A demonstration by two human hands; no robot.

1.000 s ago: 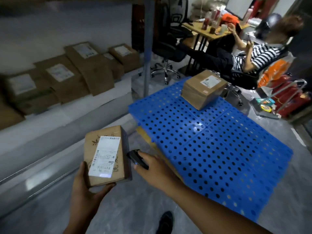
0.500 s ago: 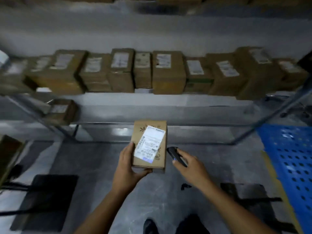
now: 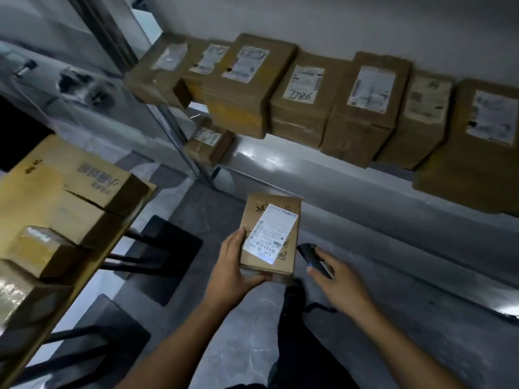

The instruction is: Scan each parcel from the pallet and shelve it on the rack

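Now, key relation: parcel (image 3: 269,237) is held in mid-air, in front of and below the rack shelf (image 3: 280,155). Its long axis runs away from the person toward the rack, tipped slightly right.
Left hand (image 3: 230,273): grasps the parcel's near left corner, thumb up the left edge, fingers (image 3: 258,277) curled under the near end.
Right hand (image 3: 339,279): fingers wrapped around a handheld scanner (image 3: 313,259), just beside the parcel's right edge and not touching it. The nose points up-left.
Nearer hand: left. It carries the parcel, so the shelving reach falls to it.
Shipping label (image 3: 271,234): white, glossy, face up, barcodes legible. There is a bluish glow at its near corner, probably the scan beam.
Parcel material: flat brown cardboard, rectangular, with printed leaf motifs. It looks light and rigid.
Scanner: small, black, hard plastic, with a blue indicator lit.
Shelved parcels (image 3: 303,99): a row of taped brown cartons with labels up, packed side by side against the wall.
Shelf: smooth, grey, reflective. A bare strip shows in front of the row.
Side surface (image 3: 120,234): at left, bearing larger cartons.
Step (judged): scan, then place.
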